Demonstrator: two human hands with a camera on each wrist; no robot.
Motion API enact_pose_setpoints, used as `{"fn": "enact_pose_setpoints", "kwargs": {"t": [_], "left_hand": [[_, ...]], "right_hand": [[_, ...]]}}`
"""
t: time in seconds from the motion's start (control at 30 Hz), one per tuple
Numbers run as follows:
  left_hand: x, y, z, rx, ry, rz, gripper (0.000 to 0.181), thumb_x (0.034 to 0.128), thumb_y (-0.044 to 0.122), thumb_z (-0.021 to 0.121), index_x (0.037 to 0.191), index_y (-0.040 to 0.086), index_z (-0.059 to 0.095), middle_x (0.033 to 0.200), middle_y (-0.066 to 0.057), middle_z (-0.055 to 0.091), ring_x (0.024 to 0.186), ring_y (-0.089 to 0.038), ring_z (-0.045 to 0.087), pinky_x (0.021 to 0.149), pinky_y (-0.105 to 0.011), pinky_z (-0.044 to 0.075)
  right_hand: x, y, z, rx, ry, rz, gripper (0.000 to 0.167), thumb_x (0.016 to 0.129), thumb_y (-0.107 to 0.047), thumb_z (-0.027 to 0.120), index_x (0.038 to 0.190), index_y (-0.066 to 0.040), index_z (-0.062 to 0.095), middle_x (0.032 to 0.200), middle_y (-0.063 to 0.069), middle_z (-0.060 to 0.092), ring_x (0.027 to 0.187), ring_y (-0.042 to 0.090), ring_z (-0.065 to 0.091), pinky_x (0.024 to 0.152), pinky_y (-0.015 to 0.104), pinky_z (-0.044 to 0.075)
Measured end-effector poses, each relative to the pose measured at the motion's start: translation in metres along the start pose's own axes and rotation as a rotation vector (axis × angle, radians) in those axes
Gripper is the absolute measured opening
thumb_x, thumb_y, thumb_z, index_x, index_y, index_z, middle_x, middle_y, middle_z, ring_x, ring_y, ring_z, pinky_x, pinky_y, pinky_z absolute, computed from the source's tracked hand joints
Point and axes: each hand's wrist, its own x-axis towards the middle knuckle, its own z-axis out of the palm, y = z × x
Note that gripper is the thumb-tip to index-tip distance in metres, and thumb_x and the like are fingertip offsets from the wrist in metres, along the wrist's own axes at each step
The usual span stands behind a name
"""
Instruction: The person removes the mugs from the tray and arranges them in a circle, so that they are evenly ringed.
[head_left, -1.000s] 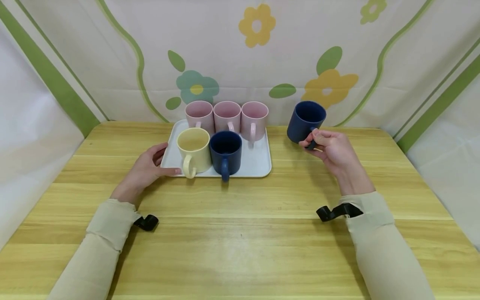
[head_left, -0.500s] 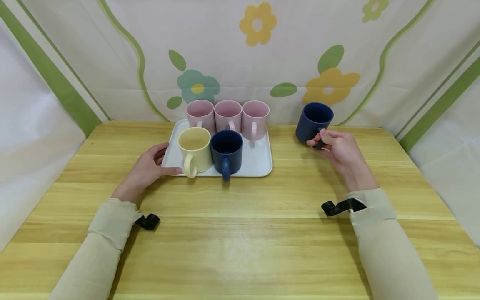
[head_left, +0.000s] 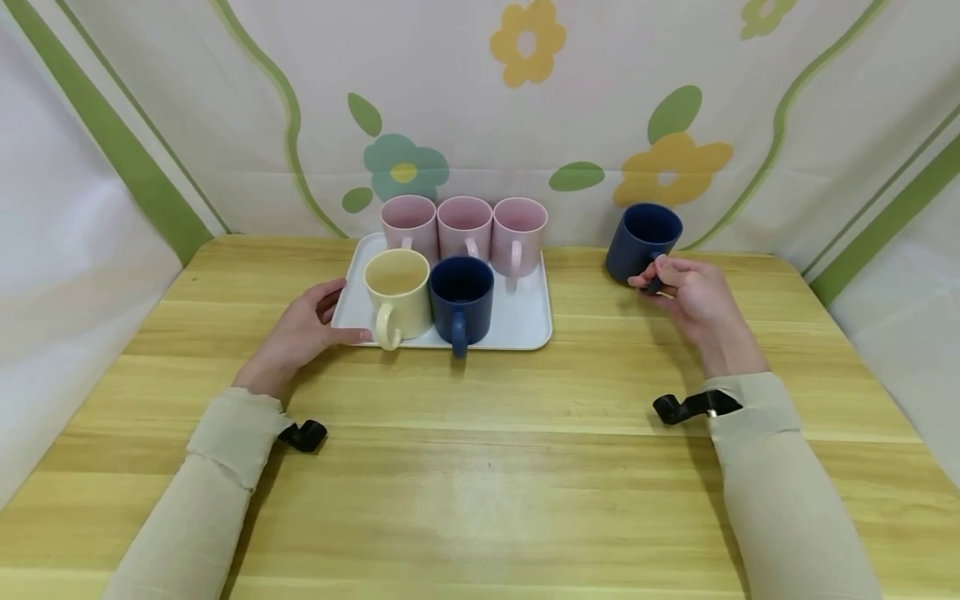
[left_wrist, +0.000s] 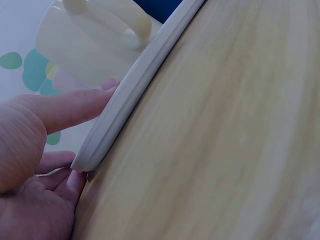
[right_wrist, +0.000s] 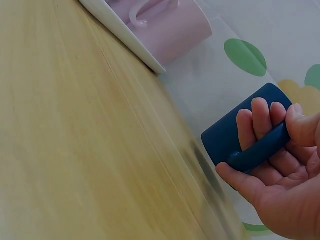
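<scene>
In the head view my right hand [head_left: 697,304] grips the handle of a navy mug [head_left: 636,242] near the table's back edge, right of the tray. The right wrist view shows its fingers curled through the handle [right_wrist: 260,150]; the mug seems to be just above the table, with a shadow under it. My left hand [head_left: 300,329] holds the left front corner of a white tray [head_left: 521,321], thumb on the rim, other fingers around the side. On the tray, a yellow mug [head_left: 401,296] and another navy mug [head_left: 472,304] stand side by side in front.
Three pink mugs [head_left: 408,217] stand in a row along the tray's back, handles toward me. The wooden table [head_left: 480,467] reaches a patterned cloth backdrop [head_left: 585,108] behind, with white cloth at both sides.
My right hand has moved a little to the right with the navy mug, away from the tray. The left hand stays at the tray's corner; the head view has shifted slightly.
</scene>
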Motion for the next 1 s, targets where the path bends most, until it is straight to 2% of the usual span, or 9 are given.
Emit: {"fn": "enact_pose_setpoints", "kwargs": {"t": [0.17, 0.6, 1.0], "left_hand": [[0.001, 0.001, 0.003, 0.007, 0.001, 0.012, 0.112, 0.0887, 0.014, 0.087, 0.171, 0.004, 0.012, 0.176, -0.017, 0.024, 0.161, -0.036, 0.031, 0.132, -0.052, 0.028], [0.003, -0.002, 0.002, 0.015, 0.015, 0.024, 0.110, 0.0881, 0.014, 0.088, 0.170, 0.005, 0.016, 0.175, -0.017, 0.028, 0.159, -0.036, 0.033, 0.132, -0.053, 0.030], [0.003, -0.002, 0.001, 0.013, 0.016, 0.016, 0.111, 0.0885, 0.014, 0.088, 0.171, 0.005, 0.014, 0.175, -0.017, 0.026, 0.160, -0.037, 0.032, 0.132, -0.053, 0.030]], "right_hand": [[0.002, 0.001, -0.005, -0.026, 0.023, -0.006, 0.032, 0.106, -0.024, 0.063, 0.083, -0.007, 0.077, 0.085, 0.002, 0.076, 0.090, 0.013, 0.078, 0.090, 0.026, 0.064], [0.005, 0.004, -0.008, -0.050, 0.020, -0.014, 0.032, 0.105, -0.027, 0.064, 0.083, -0.007, 0.076, 0.086, 0.001, 0.076, 0.090, 0.013, 0.078, 0.092, 0.027, 0.064], [0.010, 0.007, -0.010, 0.028, 0.006, 0.003, 0.030, 0.107, -0.023, 0.059, 0.089, -0.005, 0.074, 0.088, 0.004, 0.077, 0.091, 0.015, 0.077, 0.092, 0.029, 0.064]]}}
